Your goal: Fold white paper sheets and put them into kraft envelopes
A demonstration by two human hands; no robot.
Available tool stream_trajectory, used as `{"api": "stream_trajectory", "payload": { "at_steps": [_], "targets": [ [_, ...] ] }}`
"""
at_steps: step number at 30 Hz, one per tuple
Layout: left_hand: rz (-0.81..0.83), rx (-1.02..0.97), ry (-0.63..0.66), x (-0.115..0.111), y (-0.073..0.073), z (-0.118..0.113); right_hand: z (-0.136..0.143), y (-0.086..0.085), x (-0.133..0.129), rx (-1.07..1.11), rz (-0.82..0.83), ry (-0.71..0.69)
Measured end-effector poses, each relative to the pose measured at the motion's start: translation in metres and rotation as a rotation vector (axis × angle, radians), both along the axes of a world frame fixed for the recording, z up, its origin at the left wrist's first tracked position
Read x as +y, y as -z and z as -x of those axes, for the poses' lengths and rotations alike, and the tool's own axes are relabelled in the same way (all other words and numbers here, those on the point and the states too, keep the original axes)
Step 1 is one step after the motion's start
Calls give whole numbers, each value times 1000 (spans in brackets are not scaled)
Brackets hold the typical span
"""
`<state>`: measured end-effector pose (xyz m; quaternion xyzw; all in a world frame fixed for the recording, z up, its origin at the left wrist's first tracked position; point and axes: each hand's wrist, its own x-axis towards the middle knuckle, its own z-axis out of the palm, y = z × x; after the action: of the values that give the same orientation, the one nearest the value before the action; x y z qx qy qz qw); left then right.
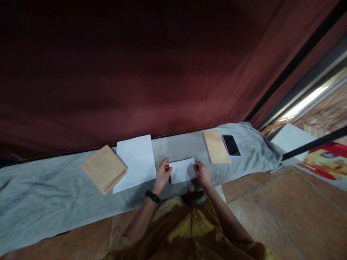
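Note:
Between my hands is a small white sheet of paper, perhaps folded, held just above or on the grey cloth. My left hand, below a black wristband, pinches its left edge. At its right edge my right hand has its fingers closed on the corner. Larger white paper sheets lie to the left of my left hand. Beyond them rests a stack of brown envelopes. A single brown envelope lies flat to the right of my right hand.
A phone with a dark screen lies right of the single envelope. Dark red fabric rises behind the cloth-covered strip. Black bars and a red printed package are at the right. Floor tiles show below.

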<state>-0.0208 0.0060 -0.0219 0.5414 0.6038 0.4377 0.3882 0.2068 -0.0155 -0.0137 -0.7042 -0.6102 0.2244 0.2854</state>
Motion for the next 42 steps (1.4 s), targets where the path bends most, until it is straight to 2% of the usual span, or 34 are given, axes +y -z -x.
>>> {"api": "stream_trajectory", "payload": {
  "at_steps": [10, 18, 20, 25, 28, 31, 34, 37, 39, 42],
  "targets": [
    [-204, 320, -39, -9, -5, -16, 6, 1, -1, -375, 95, 4],
    [-207, 893, 8, -22, -15, -33, 5, 4, -5, -420, 49, -12],
    [-220, 984, 49, -25, -16, -39, 6, 6, -7, -437, 17, -7],
    [-282, 1038, 234, -40, -9, -61, 8, 9, -8, -458, -86, 20],
    [-274, 1059, 264, -47, -2, -69, 7, 8, -7, -456, -131, 8],
    [-269, 1079, 271, -48, 3, -69, 12, 6, -6, -388, -199, -69],
    [-262, 1113, 309, -45, 9, -66, 26, 8, -5, -249, -279, -221],
    [-249, 1137, 351, -42, 14, -64, 41, 11, -6, -223, -318, -365],
    [-239, 1137, 357, -42, 15, -63, 46, 12, -7, -274, -323, -403],
    [-229, 1132, 332, -43, 14, -62, 45, 13, -9, -355, -292, -371]
  ]
}}
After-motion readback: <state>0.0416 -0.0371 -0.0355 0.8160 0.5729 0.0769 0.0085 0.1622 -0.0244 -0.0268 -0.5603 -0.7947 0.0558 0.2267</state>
